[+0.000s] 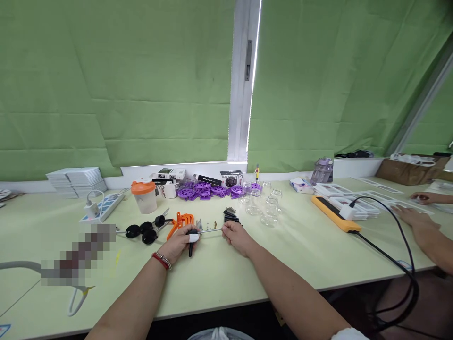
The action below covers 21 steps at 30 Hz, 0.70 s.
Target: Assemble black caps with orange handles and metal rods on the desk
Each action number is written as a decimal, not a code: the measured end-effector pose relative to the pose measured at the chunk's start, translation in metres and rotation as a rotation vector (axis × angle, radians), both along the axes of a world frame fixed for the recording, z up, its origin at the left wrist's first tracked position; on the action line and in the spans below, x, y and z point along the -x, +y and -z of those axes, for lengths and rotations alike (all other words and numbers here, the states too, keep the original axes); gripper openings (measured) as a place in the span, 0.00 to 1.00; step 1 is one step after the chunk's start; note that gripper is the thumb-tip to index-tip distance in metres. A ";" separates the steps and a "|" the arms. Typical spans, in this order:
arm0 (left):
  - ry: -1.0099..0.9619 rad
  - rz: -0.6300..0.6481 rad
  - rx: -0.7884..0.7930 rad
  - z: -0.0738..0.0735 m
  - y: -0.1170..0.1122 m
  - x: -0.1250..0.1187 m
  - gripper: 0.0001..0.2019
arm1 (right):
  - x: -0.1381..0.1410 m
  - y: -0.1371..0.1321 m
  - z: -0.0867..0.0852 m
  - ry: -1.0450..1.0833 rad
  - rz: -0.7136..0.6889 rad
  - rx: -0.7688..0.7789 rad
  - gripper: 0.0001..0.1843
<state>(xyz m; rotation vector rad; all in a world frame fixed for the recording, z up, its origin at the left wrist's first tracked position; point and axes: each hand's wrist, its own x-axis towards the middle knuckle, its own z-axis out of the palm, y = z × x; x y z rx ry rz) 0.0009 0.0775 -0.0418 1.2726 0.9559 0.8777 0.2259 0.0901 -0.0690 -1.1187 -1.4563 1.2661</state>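
My left hand (pixel 179 243), with white tape on one finger, is closed around a black plastic part (pixel 191 250). From that part a thin metal rod (pixel 211 231) reaches across to the right. The rod's far end is pinched in the fingertips of my right hand (pixel 238 237). Just behind my hands lie orange plastic brackets (pixel 180 220), several small metal pins (pixel 199 225) and a group of black pieces (pixel 230 216). Left of the brackets are black round-ended parts on metal rods (pixel 148 236). How the rod sits in the black part is hidden by my fingers.
Purple plastic wheels (pixel 203 190) and boxes (pixel 231 178) line the wall. Clear glass jars (pixel 271 213) stand right of centre, a shaker cup (pixel 145 200) left. An orange power strip (pixel 334 215) trails cables over the right edge. Another person's hands (pixel 414 217) rest farther right.
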 end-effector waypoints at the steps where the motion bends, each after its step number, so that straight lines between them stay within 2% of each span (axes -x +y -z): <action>1: 0.004 -0.001 -0.004 0.001 0.000 0.000 0.14 | 0.000 0.000 0.000 0.002 -0.001 -0.002 0.09; 10: 0.001 -0.005 -0.003 -0.001 -0.001 0.000 0.13 | -0.001 0.000 0.001 0.036 -0.033 -0.019 0.03; 21: -0.013 0.002 -0.001 0.001 0.001 0.001 0.15 | 0.001 0.001 0.003 -0.005 -0.015 -0.019 0.06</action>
